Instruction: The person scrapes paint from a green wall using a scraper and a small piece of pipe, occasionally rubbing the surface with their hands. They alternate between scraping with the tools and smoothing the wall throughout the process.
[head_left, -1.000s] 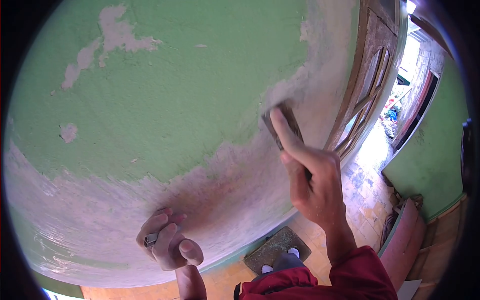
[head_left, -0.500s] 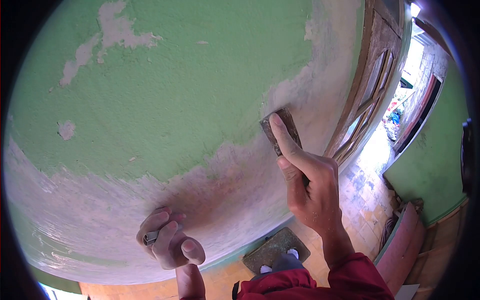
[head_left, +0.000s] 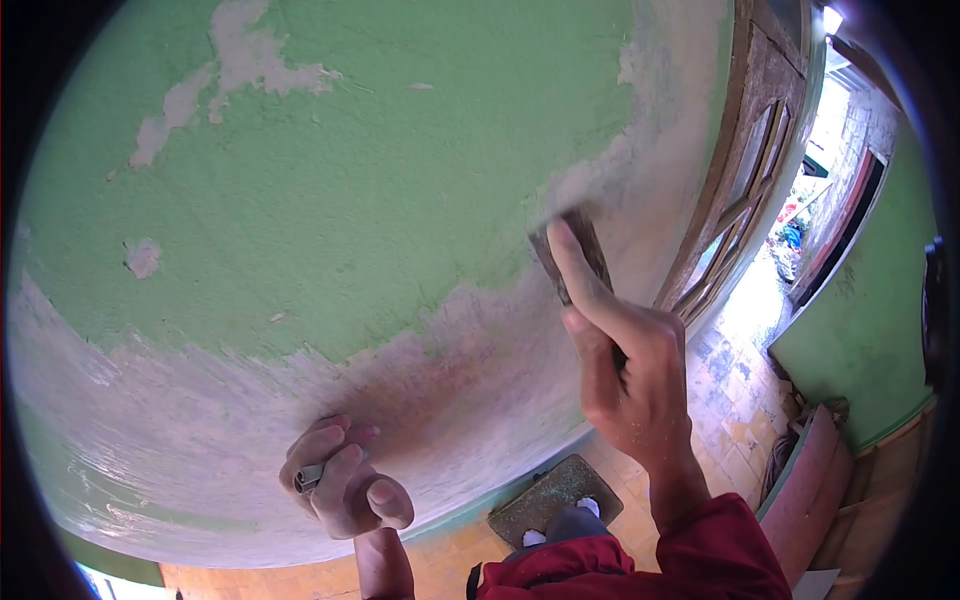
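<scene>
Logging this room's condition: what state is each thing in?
Wall: green paint partly gone
Scraper: gripped, blade at the wall
Right hand: closed on the scraper
Left hand: fingers curled, dusty
Small grey object: between left fingers
Platform: under both feet
Glazed woodwork: finish patchy

Bright daylight enters at right through the opening (head_left: 826, 120), overexposed, glare on floor (head_left: 735, 385). Wall (head_left: 400, 200) evenly lit, soft shadow low centre. Fisheye curvature; dark vignetted edges.

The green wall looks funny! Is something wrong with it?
Yes, the wall looks damaged: its green paint is missing in a ragged pale patch at the upper left, and in a wide, uneven band below and to the right. The right hand holds a flat scraper.
</scene>
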